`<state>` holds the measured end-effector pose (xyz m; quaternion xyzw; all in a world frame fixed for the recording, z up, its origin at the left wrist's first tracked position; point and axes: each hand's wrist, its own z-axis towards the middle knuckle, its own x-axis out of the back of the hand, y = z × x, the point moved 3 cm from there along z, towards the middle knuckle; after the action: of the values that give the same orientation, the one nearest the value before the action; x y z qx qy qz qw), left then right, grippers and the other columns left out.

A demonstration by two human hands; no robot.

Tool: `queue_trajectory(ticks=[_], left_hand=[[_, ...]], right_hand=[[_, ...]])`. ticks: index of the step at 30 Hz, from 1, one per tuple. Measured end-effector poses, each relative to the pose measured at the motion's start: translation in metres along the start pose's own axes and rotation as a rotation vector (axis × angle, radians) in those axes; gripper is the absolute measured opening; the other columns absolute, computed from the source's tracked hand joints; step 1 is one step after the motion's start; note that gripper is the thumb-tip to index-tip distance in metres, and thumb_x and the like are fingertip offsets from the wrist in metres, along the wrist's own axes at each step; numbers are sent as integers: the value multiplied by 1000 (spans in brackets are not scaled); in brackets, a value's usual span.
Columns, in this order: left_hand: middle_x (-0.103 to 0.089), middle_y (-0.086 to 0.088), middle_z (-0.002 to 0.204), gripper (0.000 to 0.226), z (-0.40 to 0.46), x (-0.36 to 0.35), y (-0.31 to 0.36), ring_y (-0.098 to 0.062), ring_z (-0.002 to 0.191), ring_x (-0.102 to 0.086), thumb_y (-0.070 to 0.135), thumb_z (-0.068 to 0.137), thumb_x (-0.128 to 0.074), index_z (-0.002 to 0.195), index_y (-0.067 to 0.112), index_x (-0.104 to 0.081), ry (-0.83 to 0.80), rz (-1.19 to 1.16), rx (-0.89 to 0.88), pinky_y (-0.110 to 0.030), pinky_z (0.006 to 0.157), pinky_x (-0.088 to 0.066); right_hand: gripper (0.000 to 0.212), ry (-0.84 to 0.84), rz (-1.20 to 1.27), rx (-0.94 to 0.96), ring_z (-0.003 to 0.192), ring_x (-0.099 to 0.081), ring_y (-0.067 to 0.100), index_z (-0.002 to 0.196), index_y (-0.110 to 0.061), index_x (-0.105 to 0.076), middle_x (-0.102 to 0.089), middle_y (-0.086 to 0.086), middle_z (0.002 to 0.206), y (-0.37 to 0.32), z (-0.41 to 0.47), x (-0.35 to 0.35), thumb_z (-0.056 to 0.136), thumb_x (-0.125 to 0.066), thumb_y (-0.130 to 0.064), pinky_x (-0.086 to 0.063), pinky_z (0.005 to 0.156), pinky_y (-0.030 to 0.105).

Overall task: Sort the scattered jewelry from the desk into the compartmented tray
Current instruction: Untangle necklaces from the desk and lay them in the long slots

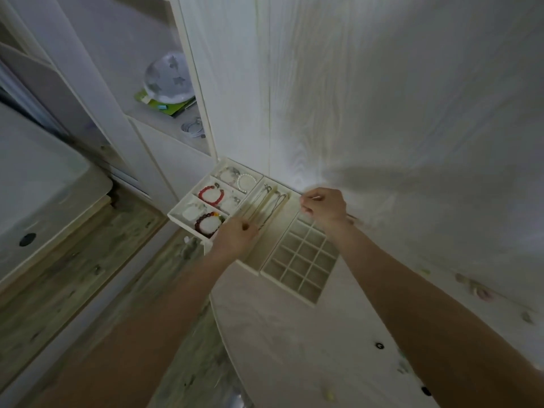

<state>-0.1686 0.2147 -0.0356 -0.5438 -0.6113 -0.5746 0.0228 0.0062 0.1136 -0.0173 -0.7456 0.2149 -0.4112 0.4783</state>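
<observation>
The left hand is curling over the near end of the long middle compartments, fingers bent at the near end of a thin chain; whether it is actually pinching the chain cannot be told. The right hand is hovering over the far right corner of the tray, fingertips pinched together on something too small to make out.

The tray is sitting at the desk's far left corner, its left part hanging past the desk edge over the floor. Its left compartments are holding bracelets: a red bracelet in the middle one, a dark bracelet nearest, a white bracelet farthest. The small-celled grid is lying at the right, under the right wrist.

The tray's far edge is sitting close against the wall panel. To the right and nearer, the desk is running open, with a few small blurred pieces scattered well apart from the tray. A shelf is standing far left.
</observation>
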Motion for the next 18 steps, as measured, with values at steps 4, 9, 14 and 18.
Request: queue_trajectory(ticks=[4, 9, 14, 18], left_hand=[[-42, 1, 56, 37, 12, -14, 0, -13, 53, -41, 21, 94, -46, 58, 14, -45, 26, 176, -11, -26, 50, -32], [-49, -2, 70, 29, 25, -29, 9, -18, 66, -49, 24, 98, -40, 75, 11, -52, -26, 425, 7, -28, 60, -39], [-58, -3, 76, 26, 29, -40, 7, -17, 68, -52, 19, 98, -41, 83, 10, -61, 20, 582, 14, -26, 58, -36], [-67, -6, 88, 25, 37, -44, 5, -20, 78, -63, 15, 98, -42, 92, 8, -65, 14, 657, 2, -27, 60, -42]], right_hand=[[22, 28, -134, -25, 63, -62, 11, 73, -18, -65, -64, -4, 66, 8, 18, -15, 82, -62, 1, -52, 67, 19], [24, -34, -347, 127, 65, -50, 4, 82, -11, -69, -57, -6, 76, 15, 32, -28, 89, -51, 3, -33, 56, 0], [21, -142, -464, 187, 74, -58, 23, 85, 2, -66, -62, 14, 84, 27, 45, -36, 93, -47, -3, -36, 50, 1], [17, -238, -638, 290, 78, -59, 22, 91, -2, -67, -60, 12, 90, 26, 59, -44, 93, -52, -10, -43, 67, 21]])
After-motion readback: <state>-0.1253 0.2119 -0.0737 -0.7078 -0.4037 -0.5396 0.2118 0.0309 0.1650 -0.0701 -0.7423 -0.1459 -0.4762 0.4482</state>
